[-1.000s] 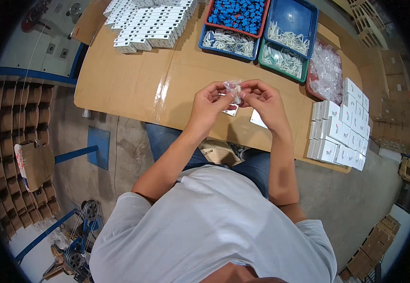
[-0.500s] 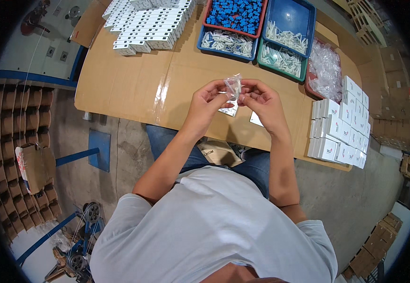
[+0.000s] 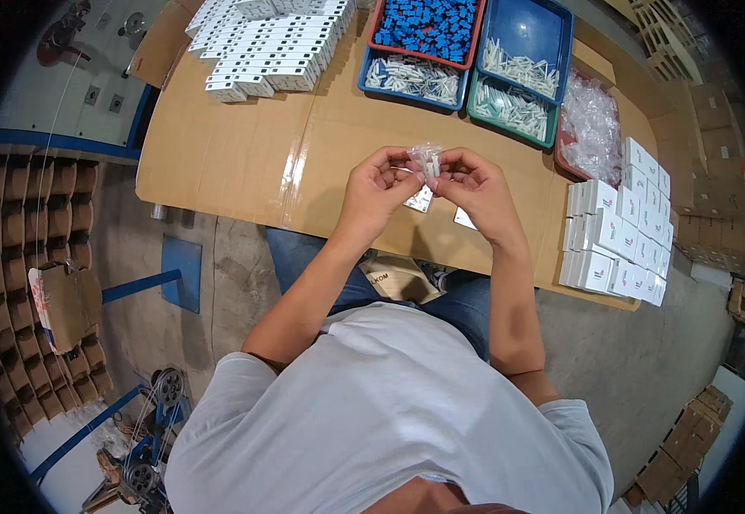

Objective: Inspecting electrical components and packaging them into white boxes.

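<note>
Between my fingertips, above the near part of the cardboard-covered table (image 3: 235, 154), is a small clear plastic bag (image 3: 426, 154) with small white pieces inside. My left hand (image 3: 377, 190) pinches its left side. My right hand (image 3: 475, 187) pinches its right side, thumb close to the other thumb. Just beneath my hands lies a white printed box (image 3: 421, 202), partly hidden by my left fingers. A second flat white item (image 3: 464, 218) lies by my right wrist, mostly covered by that hand.
Many white boxes (image 3: 278, 53) stand in rows at the far left. Trays behind my hands hold blue parts (image 3: 424, 30), white sticks (image 3: 412, 79) and more white pieces (image 3: 509, 111). A red tray of clear bags (image 3: 591, 120) is at right, near stacked white boxes (image 3: 616, 231).
The bag's top has crumpled down lower between my hands, and my thumbs have come closer together. The white pieces inside show more clearly.
</note>
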Action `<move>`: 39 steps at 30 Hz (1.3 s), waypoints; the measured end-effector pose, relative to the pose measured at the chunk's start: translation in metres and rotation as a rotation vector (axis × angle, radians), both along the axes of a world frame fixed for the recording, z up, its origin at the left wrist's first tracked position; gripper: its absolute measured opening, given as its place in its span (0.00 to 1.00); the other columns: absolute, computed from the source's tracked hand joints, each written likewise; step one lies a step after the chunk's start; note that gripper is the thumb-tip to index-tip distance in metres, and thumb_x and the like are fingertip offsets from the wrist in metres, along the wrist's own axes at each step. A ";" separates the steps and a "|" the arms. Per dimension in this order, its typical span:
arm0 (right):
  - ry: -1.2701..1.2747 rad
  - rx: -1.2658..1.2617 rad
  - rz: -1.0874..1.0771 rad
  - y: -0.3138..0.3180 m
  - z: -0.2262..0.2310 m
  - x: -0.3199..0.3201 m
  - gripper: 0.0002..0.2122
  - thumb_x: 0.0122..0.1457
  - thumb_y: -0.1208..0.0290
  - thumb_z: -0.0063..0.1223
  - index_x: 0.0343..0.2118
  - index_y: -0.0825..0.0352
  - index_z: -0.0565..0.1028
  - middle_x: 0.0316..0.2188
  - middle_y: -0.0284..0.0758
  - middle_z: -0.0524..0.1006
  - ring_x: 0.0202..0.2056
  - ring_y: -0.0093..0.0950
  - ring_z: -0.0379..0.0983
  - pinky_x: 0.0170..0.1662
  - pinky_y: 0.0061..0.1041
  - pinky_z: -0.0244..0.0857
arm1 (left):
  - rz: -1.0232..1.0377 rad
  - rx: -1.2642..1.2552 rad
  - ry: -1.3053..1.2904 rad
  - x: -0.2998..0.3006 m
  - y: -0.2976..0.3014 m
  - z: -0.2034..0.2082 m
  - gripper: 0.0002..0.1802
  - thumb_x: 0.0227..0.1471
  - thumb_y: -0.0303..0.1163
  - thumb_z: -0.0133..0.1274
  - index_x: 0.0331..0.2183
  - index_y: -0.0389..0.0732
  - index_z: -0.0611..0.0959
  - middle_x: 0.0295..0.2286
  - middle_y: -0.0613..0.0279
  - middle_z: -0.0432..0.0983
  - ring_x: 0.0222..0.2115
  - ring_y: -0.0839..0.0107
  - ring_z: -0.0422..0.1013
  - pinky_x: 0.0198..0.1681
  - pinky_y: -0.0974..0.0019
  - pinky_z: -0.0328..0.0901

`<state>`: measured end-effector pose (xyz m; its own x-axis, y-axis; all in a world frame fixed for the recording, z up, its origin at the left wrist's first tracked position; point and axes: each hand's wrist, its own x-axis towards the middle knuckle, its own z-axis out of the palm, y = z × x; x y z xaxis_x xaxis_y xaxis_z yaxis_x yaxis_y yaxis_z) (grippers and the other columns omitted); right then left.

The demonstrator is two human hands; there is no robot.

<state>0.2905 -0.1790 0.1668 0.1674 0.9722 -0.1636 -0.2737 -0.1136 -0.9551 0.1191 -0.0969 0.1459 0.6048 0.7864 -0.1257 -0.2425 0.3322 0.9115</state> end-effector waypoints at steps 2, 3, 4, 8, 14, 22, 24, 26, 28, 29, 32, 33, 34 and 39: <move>0.040 0.005 -0.033 0.001 -0.001 0.000 0.13 0.58 0.82 0.61 0.45 0.72 0.76 0.37 0.32 0.78 0.39 0.19 0.75 0.46 0.19 0.72 | -0.013 -0.030 0.023 0.002 0.000 0.004 0.13 0.57 0.22 0.59 0.45 0.32 0.79 0.37 0.61 0.79 0.37 0.76 0.76 0.42 0.72 0.72; 0.042 0.004 -0.033 0.001 0.000 0.000 0.13 0.58 0.82 0.61 0.45 0.72 0.76 0.37 0.32 0.78 0.39 0.19 0.75 0.46 0.19 0.72 | -0.027 -0.057 0.045 0.002 0.001 0.006 0.12 0.57 0.23 0.59 0.43 0.31 0.79 0.35 0.62 0.79 0.35 0.77 0.76 0.40 0.73 0.73; 0.041 0.012 -0.046 0.002 0.001 -0.001 0.12 0.57 0.82 0.61 0.45 0.73 0.76 0.37 0.32 0.78 0.39 0.19 0.76 0.45 0.20 0.72 | -0.027 -0.059 0.046 0.001 0.001 0.006 0.12 0.57 0.23 0.59 0.43 0.31 0.79 0.35 0.62 0.79 0.35 0.77 0.76 0.40 0.73 0.73; -0.009 -0.008 -0.082 0.000 -0.008 0.002 0.11 0.57 0.82 0.62 0.43 0.73 0.77 0.38 0.34 0.80 0.40 0.20 0.76 0.44 0.20 0.71 | -0.049 -0.072 0.065 -0.002 0.001 0.000 0.08 0.58 0.25 0.58 0.39 0.33 0.80 0.33 0.61 0.79 0.33 0.76 0.77 0.39 0.72 0.74; 0.054 -0.025 -0.080 0.003 -0.001 0.002 0.10 0.58 0.80 0.62 0.43 0.72 0.78 0.36 0.33 0.81 0.39 0.19 0.76 0.43 0.19 0.70 | 0.025 -0.034 0.054 0.002 0.002 -0.001 0.06 0.58 0.25 0.59 0.38 0.35 0.81 0.33 0.62 0.80 0.33 0.76 0.77 0.39 0.72 0.74; 0.037 -0.004 -0.119 0.001 -0.012 0.007 0.11 0.58 0.79 0.62 0.43 0.72 0.78 0.35 0.35 0.81 0.36 0.21 0.77 0.42 0.21 0.72 | 0.023 -0.119 0.057 0.001 -0.005 0.008 0.08 0.59 0.29 0.60 0.40 0.36 0.83 0.33 0.62 0.81 0.34 0.75 0.78 0.39 0.71 0.74; 0.057 -0.005 -0.112 0.001 -0.011 0.008 0.11 0.58 0.79 0.62 0.44 0.72 0.78 0.35 0.35 0.81 0.35 0.21 0.78 0.42 0.21 0.73 | 0.013 -0.098 0.066 0.000 -0.005 0.006 0.10 0.60 0.31 0.59 0.42 0.36 0.83 0.32 0.64 0.81 0.33 0.76 0.77 0.38 0.72 0.72; 0.069 0.006 -0.114 0.002 -0.009 0.008 0.11 0.59 0.79 0.62 0.44 0.73 0.77 0.35 0.35 0.81 0.35 0.22 0.78 0.42 0.22 0.75 | 0.008 -0.105 0.072 0.000 -0.003 0.007 0.10 0.60 0.31 0.59 0.41 0.36 0.83 0.31 0.65 0.80 0.32 0.77 0.77 0.37 0.73 0.71; 0.060 -0.028 -0.114 0.003 0.002 0.006 0.11 0.59 0.79 0.61 0.45 0.73 0.77 0.35 0.35 0.81 0.36 0.23 0.79 0.42 0.22 0.75 | 0.004 -0.113 0.078 0.000 -0.002 0.007 0.09 0.61 0.32 0.58 0.40 0.37 0.83 0.30 0.66 0.80 0.31 0.77 0.77 0.37 0.74 0.71; 0.051 -0.062 -0.114 0.003 0.006 0.006 0.11 0.60 0.79 0.61 0.45 0.74 0.77 0.35 0.35 0.81 0.37 0.23 0.79 0.43 0.22 0.75 | -0.019 -0.094 0.086 0.000 -0.001 0.008 0.09 0.61 0.33 0.57 0.39 0.37 0.83 0.29 0.66 0.79 0.31 0.78 0.76 0.37 0.74 0.71; 0.067 -0.070 -0.093 0.002 0.005 0.006 0.12 0.60 0.79 0.60 0.46 0.75 0.76 0.35 0.36 0.81 0.38 0.24 0.80 0.43 0.23 0.75 | -0.030 -0.079 0.078 0.002 -0.001 0.008 0.10 0.63 0.34 0.55 0.38 0.37 0.82 0.28 0.67 0.78 0.30 0.78 0.76 0.36 0.74 0.71; 0.067 -0.069 -0.093 0.001 0.002 0.007 0.12 0.60 0.79 0.60 0.46 0.75 0.76 0.35 0.36 0.81 0.38 0.24 0.80 0.43 0.23 0.75 | -0.012 -0.080 0.064 0.003 -0.001 0.007 0.10 0.64 0.35 0.55 0.38 0.37 0.82 0.28 0.67 0.78 0.30 0.78 0.76 0.35 0.74 0.71; 0.070 -0.040 -0.061 0.000 -0.001 0.007 0.13 0.60 0.79 0.59 0.47 0.75 0.76 0.36 0.37 0.81 0.39 0.25 0.80 0.44 0.23 0.75 | -0.012 -0.079 0.065 0.003 -0.001 0.006 0.10 0.64 0.35 0.55 0.38 0.37 0.82 0.28 0.67 0.78 0.30 0.78 0.76 0.35 0.74 0.71; 0.074 0.054 0.008 0.000 0.000 0.003 0.14 0.60 0.82 0.58 0.49 0.76 0.75 0.40 0.39 0.81 0.40 0.27 0.80 0.47 0.25 0.75 | 0.002 -0.005 0.102 0.000 0.001 0.000 0.11 0.64 0.35 0.54 0.39 0.36 0.81 0.30 0.67 0.79 0.31 0.79 0.75 0.35 0.73 0.71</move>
<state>0.2938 -0.1794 0.1666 0.1485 0.9813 -0.1226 -0.3429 -0.0652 -0.9371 0.1187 -0.0960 0.1457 0.5874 0.7865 -0.1908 -0.1488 0.3367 0.9298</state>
